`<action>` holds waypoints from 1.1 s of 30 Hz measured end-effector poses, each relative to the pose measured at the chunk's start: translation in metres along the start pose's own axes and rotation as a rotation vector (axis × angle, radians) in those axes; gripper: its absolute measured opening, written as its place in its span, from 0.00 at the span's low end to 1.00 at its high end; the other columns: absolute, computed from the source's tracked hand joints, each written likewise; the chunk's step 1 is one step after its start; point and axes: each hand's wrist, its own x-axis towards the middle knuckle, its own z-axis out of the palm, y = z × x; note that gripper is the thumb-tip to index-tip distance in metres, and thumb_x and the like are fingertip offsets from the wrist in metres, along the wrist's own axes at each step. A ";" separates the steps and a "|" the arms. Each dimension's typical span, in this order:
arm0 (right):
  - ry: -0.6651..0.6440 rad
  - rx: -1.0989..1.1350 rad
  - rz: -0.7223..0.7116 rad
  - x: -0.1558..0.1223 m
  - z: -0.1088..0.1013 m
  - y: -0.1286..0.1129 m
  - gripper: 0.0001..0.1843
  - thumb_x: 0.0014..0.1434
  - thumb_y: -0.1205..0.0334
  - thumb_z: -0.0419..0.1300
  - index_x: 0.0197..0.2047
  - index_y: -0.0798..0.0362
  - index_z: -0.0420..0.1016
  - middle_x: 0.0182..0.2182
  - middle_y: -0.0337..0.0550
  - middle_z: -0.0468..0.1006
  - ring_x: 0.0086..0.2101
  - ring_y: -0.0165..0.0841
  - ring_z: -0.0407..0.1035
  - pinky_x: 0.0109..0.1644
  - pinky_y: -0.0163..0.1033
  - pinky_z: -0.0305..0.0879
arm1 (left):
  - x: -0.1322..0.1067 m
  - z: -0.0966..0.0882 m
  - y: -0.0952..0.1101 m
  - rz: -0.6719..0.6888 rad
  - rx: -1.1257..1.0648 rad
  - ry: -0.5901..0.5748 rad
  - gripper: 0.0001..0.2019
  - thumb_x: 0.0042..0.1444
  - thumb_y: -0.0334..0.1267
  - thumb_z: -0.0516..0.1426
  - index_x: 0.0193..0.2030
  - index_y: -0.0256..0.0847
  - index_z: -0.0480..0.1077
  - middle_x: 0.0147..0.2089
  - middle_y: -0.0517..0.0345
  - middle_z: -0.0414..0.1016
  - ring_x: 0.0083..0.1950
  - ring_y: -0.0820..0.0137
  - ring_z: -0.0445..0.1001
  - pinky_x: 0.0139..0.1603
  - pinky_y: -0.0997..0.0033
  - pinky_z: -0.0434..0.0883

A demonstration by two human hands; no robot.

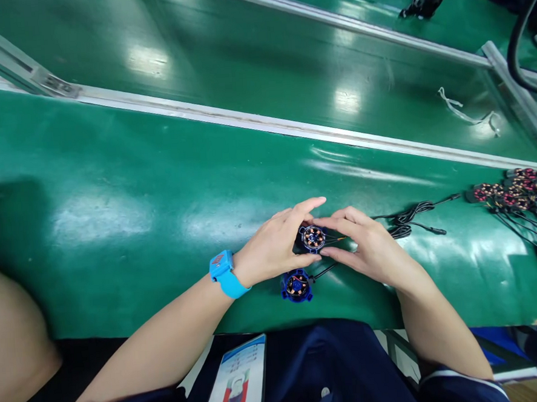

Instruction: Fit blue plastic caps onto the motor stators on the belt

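Observation:
A small round motor part (313, 238) with copper coils in a blue housing is held between both hands above the green bench. My left hand (271, 244) curves round its left side, the thumb at the lower edge and one finger stretched out above. From the right, the fingertips and thumb of my right hand (368, 240) close on its edge, with thin wires running out between them. Just below lies a second blue motor housing (297, 286), with coils inside and a black cable leading right under my right hand. Some fingertips are hidden behind the part.
Black coiled cables (406, 220) lie right of my hands. Several copper-coil stators (522, 191) with dark leads are heaped at the right edge. A metal rail (245, 120) crosses behind; a white strip (466, 115) lies beyond it. Another person's arm (13, 344) is at left.

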 end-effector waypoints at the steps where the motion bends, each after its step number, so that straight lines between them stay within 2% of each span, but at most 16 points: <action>1: -0.016 -0.001 0.004 -0.001 -0.003 0.001 0.26 0.64 0.63 0.64 0.64 0.49 0.67 0.49 0.46 0.73 0.47 0.34 0.70 0.52 0.40 0.69 | 0.000 -0.001 0.000 -0.001 -0.008 -0.006 0.47 0.50 0.35 0.69 0.70 0.49 0.47 0.54 0.56 0.74 0.56 0.63 0.74 0.60 0.59 0.72; 3: -0.030 -0.019 0.041 -0.004 -0.010 0.005 0.24 0.64 0.63 0.63 0.62 0.49 0.68 0.49 0.45 0.74 0.46 0.34 0.72 0.52 0.40 0.69 | -0.001 -0.003 -0.002 -0.003 -0.024 -0.018 0.46 0.50 0.35 0.69 0.69 0.49 0.48 0.53 0.57 0.74 0.55 0.64 0.75 0.58 0.60 0.73; 5: -0.008 -0.025 0.089 -0.008 -0.017 0.009 0.17 0.64 0.62 0.63 0.56 0.49 0.72 0.45 0.42 0.77 0.42 0.32 0.74 0.48 0.37 0.70 | -0.001 -0.003 -0.004 0.003 -0.033 -0.020 0.43 0.50 0.35 0.69 0.68 0.48 0.49 0.54 0.57 0.74 0.55 0.64 0.75 0.58 0.61 0.73; 8: 0.108 0.008 0.108 -0.011 -0.023 0.013 0.09 0.63 0.61 0.65 0.46 0.50 0.75 0.39 0.39 0.79 0.36 0.29 0.74 0.41 0.33 0.70 | -0.003 -0.002 -0.005 0.005 -0.031 -0.005 0.37 0.50 0.35 0.69 0.63 0.45 0.54 0.54 0.55 0.74 0.55 0.64 0.75 0.57 0.62 0.73; 10: 0.197 0.019 0.101 -0.011 -0.021 0.013 0.08 0.61 0.60 0.67 0.43 0.51 0.76 0.37 0.39 0.78 0.33 0.28 0.73 0.37 0.32 0.69 | -0.003 -0.002 -0.005 0.002 -0.021 0.001 0.34 0.50 0.35 0.69 0.59 0.45 0.56 0.53 0.55 0.73 0.54 0.65 0.76 0.55 0.64 0.74; 12: 0.240 0.019 0.085 -0.008 -0.015 0.011 0.08 0.61 0.60 0.67 0.43 0.51 0.76 0.36 0.39 0.78 0.32 0.28 0.72 0.35 0.32 0.69 | -0.002 -0.003 -0.004 0.000 0.000 0.000 0.30 0.51 0.34 0.68 0.56 0.45 0.58 0.52 0.56 0.73 0.51 0.66 0.76 0.52 0.65 0.74; 17: 0.151 0.036 0.025 -0.005 -0.004 0.006 0.06 0.62 0.62 0.66 0.43 0.52 0.77 0.38 0.41 0.79 0.34 0.28 0.73 0.39 0.32 0.71 | -0.001 -0.005 -0.004 0.056 0.042 -0.005 0.23 0.54 0.36 0.67 0.52 0.44 0.61 0.50 0.57 0.74 0.50 0.66 0.76 0.50 0.65 0.75; 21: 0.154 0.027 0.061 -0.008 -0.011 0.006 0.09 0.61 0.61 0.67 0.46 0.51 0.77 0.39 0.41 0.79 0.37 0.30 0.75 0.41 0.33 0.72 | -0.003 -0.009 -0.003 0.184 0.109 -0.037 0.07 0.61 0.39 0.62 0.41 0.41 0.69 0.53 0.54 0.74 0.51 0.67 0.76 0.51 0.67 0.75; 25: 0.171 0.048 0.091 -0.011 -0.017 0.009 0.10 0.62 0.59 0.65 0.47 0.49 0.78 0.41 0.43 0.80 0.39 0.33 0.76 0.43 0.37 0.73 | -0.005 -0.012 -0.004 0.272 0.193 0.100 0.06 0.62 0.41 0.61 0.38 0.40 0.73 0.55 0.52 0.75 0.50 0.68 0.78 0.50 0.70 0.75; 29: 0.157 0.075 0.118 -0.012 -0.018 0.014 0.08 0.63 0.61 0.64 0.46 0.50 0.78 0.41 0.43 0.80 0.40 0.33 0.76 0.45 0.38 0.73 | -0.006 -0.010 -0.007 0.236 0.273 0.041 0.07 0.62 0.41 0.62 0.37 0.40 0.74 0.53 0.52 0.76 0.47 0.67 0.79 0.47 0.68 0.76; 33: 0.155 0.097 0.139 -0.011 -0.016 0.014 0.09 0.64 0.63 0.64 0.48 0.49 0.78 0.42 0.41 0.80 0.41 0.32 0.76 0.46 0.37 0.73 | -0.006 -0.011 -0.007 0.203 0.334 0.007 0.11 0.59 0.47 0.63 0.39 0.42 0.72 0.57 0.53 0.74 0.49 0.63 0.78 0.49 0.61 0.75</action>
